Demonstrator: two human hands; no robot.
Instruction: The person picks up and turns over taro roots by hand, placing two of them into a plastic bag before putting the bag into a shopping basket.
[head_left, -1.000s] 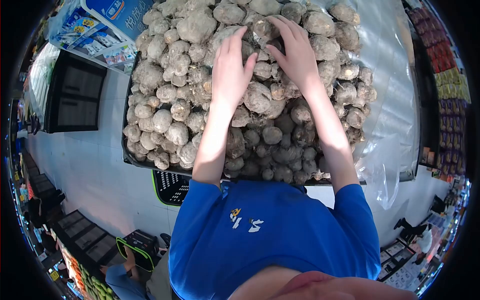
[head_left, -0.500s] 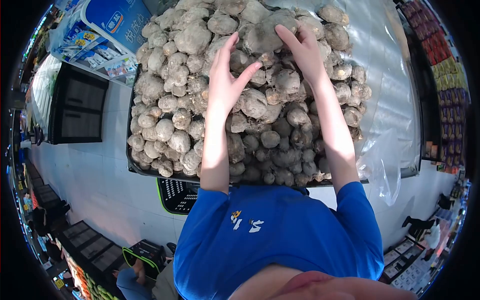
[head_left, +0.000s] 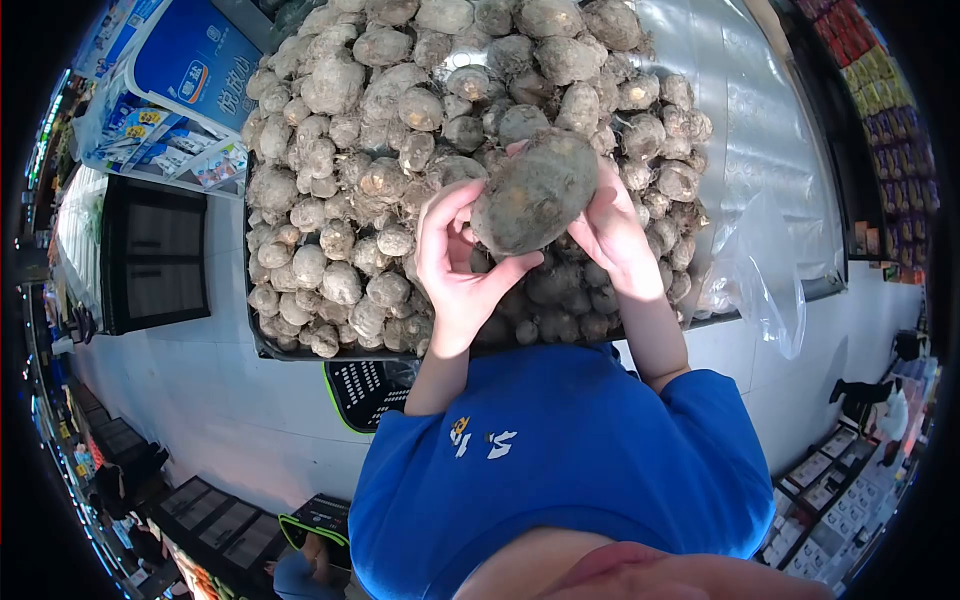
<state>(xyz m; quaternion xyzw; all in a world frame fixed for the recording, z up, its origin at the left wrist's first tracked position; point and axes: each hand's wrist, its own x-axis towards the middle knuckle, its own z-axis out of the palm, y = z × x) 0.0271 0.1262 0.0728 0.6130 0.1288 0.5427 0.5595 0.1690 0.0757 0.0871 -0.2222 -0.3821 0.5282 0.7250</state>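
Observation:
A large oval taro (head_left: 535,192), brown and caked with soil, is held up above the heap between both my hands. My left hand (head_left: 455,265) cups its left end, fingers curled at the side and thumb along the lower edge. Around the right end wraps my right hand (head_left: 610,225), part of its fingers hidden behind the taro. Beneath and beyond lies a big pile of smaller, hairy taros (head_left: 340,80) in a black-edged bin (head_left: 255,320).
A clear plastic bag (head_left: 765,270) hangs at the bin's right, beside a silvery sheet (head_left: 750,110). A blue display stand (head_left: 190,60) is at the upper left. On the floor stands a black basket with a green rim (head_left: 365,395). Another person (head_left: 300,575) is at the lower left.
The large taro has come off the top of the pile toward my body. My left hand, apart from it earlier, now holds it together with my right hand.

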